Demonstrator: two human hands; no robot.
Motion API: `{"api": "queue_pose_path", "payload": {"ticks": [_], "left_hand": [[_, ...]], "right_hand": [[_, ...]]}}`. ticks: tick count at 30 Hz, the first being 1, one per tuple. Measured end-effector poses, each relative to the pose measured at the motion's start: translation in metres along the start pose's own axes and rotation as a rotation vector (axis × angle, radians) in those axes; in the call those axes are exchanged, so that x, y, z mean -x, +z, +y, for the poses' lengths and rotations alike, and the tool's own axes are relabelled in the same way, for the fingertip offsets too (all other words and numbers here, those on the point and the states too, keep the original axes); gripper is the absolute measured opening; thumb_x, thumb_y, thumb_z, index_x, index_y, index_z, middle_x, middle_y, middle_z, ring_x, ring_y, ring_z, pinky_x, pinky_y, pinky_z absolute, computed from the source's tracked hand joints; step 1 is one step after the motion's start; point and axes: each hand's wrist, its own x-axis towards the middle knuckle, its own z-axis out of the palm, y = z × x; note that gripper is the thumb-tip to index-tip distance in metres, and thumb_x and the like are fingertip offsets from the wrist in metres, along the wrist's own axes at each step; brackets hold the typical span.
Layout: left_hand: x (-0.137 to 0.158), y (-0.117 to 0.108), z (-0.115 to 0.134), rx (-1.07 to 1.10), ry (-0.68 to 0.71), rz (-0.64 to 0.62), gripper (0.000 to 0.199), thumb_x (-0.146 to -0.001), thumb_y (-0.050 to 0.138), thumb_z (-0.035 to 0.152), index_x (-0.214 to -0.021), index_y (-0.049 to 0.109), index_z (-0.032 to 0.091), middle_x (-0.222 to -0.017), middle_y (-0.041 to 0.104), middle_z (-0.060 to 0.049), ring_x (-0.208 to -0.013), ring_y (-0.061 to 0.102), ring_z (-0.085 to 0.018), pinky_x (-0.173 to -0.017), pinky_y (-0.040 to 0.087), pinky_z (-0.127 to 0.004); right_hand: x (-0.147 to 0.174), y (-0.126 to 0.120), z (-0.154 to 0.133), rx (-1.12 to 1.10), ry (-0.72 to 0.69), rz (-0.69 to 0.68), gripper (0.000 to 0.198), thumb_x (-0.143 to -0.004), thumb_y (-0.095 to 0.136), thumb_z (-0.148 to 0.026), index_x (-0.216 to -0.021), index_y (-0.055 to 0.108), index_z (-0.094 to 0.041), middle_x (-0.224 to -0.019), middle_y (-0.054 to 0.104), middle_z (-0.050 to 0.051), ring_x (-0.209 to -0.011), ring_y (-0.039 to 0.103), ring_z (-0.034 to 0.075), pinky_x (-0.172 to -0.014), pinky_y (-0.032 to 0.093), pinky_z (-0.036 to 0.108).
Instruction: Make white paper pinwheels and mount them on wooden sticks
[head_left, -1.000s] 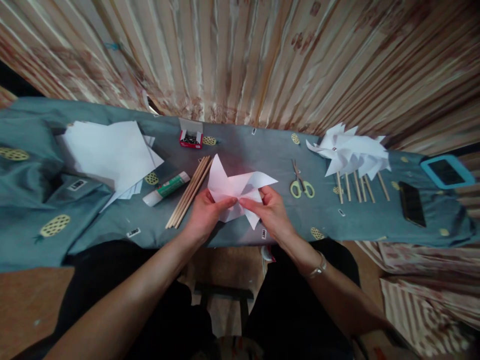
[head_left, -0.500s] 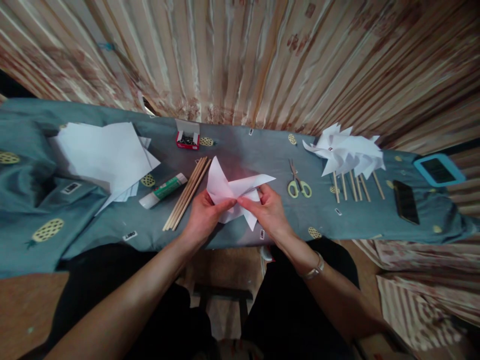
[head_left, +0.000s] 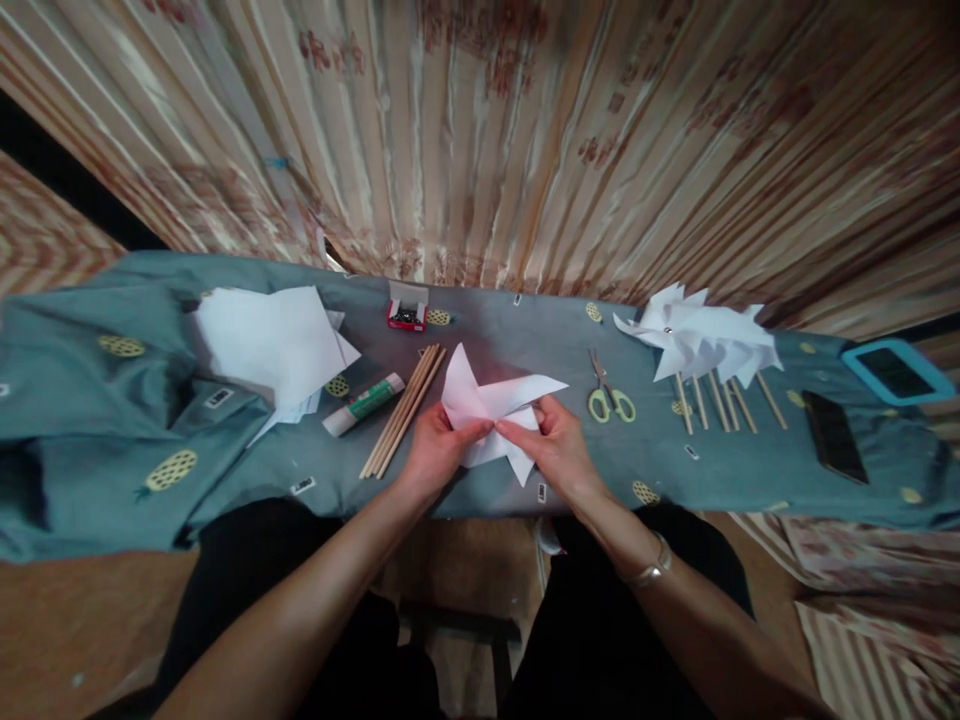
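Note:
A white paper pinwheel (head_left: pixel 495 402) is held low over the near edge of the cloth-covered table (head_left: pixel 540 330). My left hand (head_left: pixel 442 445) grips it from the left, its thumb pressed near the centre. From the other side my right hand (head_left: pixel 551 440) pinches it, with the thumb tip close to the left one. Both sets of fingers are partly hidden under the paper. Left of my hands lie several wooden sticks (head_left: pixel 403 412) and a glue stick (head_left: pixel 365 403). Scissors (head_left: pixel 609 392) with yellow-green handles lie to the right.
A stack of white paper (head_left: pixel 270 335) lies at the left. An open red box (head_left: pixel 407 312) of small dark items stands at the back. Finished pinwheels (head_left: pixel 709 335) on sticks, a dark phone (head_left: pixel 835 435) and a blue-framed tablet (head_left: pixel 898 371) are at the right. A curtain (head_left: pixel 480 150) hangs behind.
The camera view has shifted, so everything appears a little further right and lower. Both hands keep the same hold on the pinwheel, thumbs still at its centre.

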Motion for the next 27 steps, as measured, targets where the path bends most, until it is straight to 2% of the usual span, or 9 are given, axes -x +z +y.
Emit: {"api": "queue_pose_path", "payload": {"ticks": [4, 7, 9, 11, 14, 16, 19, 23, 27], "left_hand": [[0.0, 0.0, 0.0, 0.026, 0.012, 0.025, 0.032, -0.044, 0.084, 0.025, -0.071, 0.071, 0.013, -0.068, 0.072, -0.004, -0.056, 0.061, -0.016, -0.058, 0.048, -0.027], [-0.001, -0.002, 0.003, 0.035, 0.028, 0.035, 0.034, -0.044, 0.083, 0.025, -0.073, 0.071, 0.012, -0.07, 0.073, -0.006, -0.058, 0.062, -0.017, -0.059, 0.048, -0.028], [-0.002, -0.005, 0.007, 0.046, 0.043, 0.048, 0.036, -0.044, 0.083, 0.024, -0.075, 0.071, 0.012, -0.071, 0.073, -0.006, -0.059, 0.062, -0.017, -0.06, 0.048, -0.027], [-0.003, -0.008, 0.013, 0.059, 0.065, 0.069, 0.035, -0.044, 0.084, 0.024, -0.075, 0.071, 0.012, -0.07, 0.072, -0.005, -0.058, 0.062, -0.016, -0.059, 0.047, -0.026], [-0.007, -0.015, 0.024, 0.079, 0.105, 0.111, 0.031, -0.045, 0.084, 0.024, -0.069, 0.068, 0.012, -0.063, 0.069, -0.002, -0.053, 0.058, -0.013, -0.056, 0.045, -0.024], [-0.01, -0.019, 0.031, 0.096, 0.133, 0.142, 0.03, -0.046, 0.084, 0.025, -0.068, 0.067, 0.012, -0.06, 0.068, -0.001, -0.051, 0.056, -0.011, -0.054, 0.043, -0.022], [-0.014, -0.026, 0.043, 0.128, 0.166, 0.177, 0.034, -0.044, 0.084, 0.025, -0.071, 0.067, 0.012, -0.063, 0.069, 0.0, -0.054, 0.058, -0.012, -0.057, 0.045, -0.023], [-0.018, -0.043, 0.069, 0.199, 0.288, 0.254, 0.033, -0.045, 0.084, 0.025, -0.072, 0.067, 0.013, -0.066, 0.07, 0.0, -0.06, 0.063, -0.014, -0.063, 0.051, -0.025], [-0.018, -0.065, 0.099, 0.308, 0.472, 0.359, 0.027, -0.051, 0.079, 0.017, -0.076, 0.068, 0.014, -0.073, 0.072, -0.001, -0.074, 0.069, -0.017, -0.076, 0.056, -0.029]], "right_hand": [[0.002, 0.001, 0.0, 0.059, -0.031, -0.021, 0.048, -0.059, 0.083, -0.042, -0.094, 0.059, -0.021, -0.076, 0.073, -0.001, -0.059, 0.064, 0.016, -0.055, 0.05, 0.027], [0.003, -0.004, -0.001, 0.131, -0.118, -0.053, 0.041, -0.072, 0.072, -0.051, -0.102, 0.062, -0.024, -0.08, 0.073, 0.0, -0.065, 0.066, 0.017, -0.057, 0.05, 0.028], [0.0, -0.011, -0.001, 0.182, -0.204, -0.023, 0.037, -0.08, 0.061, -0.056, -0.104, 0.064, -0.028, -0.088, 0.074, 0.0, -0.077, 0.068, 0.02, -0.067, 0.053, 0.031], [-0.007, -0.018, 0.002, 0.218, -0.265, 0.066, 0.035, -0.084, 0.054, -0.058, -0.103, 0.066, -0.031, -0.095, 0.075, 0.001, -0.089, 0.069, 0.021, -0.081, 0.053, 0.035], [-0.021, -0.03, 0.014, 0.281, -0.261, 0.177, 0.034, -0.083, 0.055, -0.057, -0.1, 0.068, -0.029, -0.094, 0.075, 0.003, -0.09, 0.069, 0.022, -0.088, 0.052, 0.039], [-0.028, -0.035, 0.024, 0.354, -0.276, 0.166, 0.032, -0.076, 0.063, -0.053, -0.095, 0.069, -0.027, -0.092, 0.075, 0.003, -0.084, 0.069, 0.02, -0.082, 0.053, 0.036], [-0.036, -0.036, 0.028, 0.429, -0.296, 0.134, 0.026, -0.07, 0.067, -0.046, -0.079, 0.068, -0.022, -0.078, 0.073, 0.002, -0.068, 0.065, 0.016, -0.07, 0.052, 0.031], [-0.048, -0.018, 0.007, 0.544, -0.341, 0.028, 0.02, -0.071, 0.066, -0.04, -0.071, 0.067, -0.02, -0.069, 0.069, 0.0, -0.062, 0.061, 0.015, -0.066, 0.049, 0.029], [-0.078, 0.027, -0.031, 0.686, -0.416, -0.073, 0.014, -0.073, 0.07, -0.034, -0.07, 0.067, -0.02, -0.074, 0.07, 0.0, -0.067, 0.061, 0.016, -0.074, 0.049, 0.032]]}}
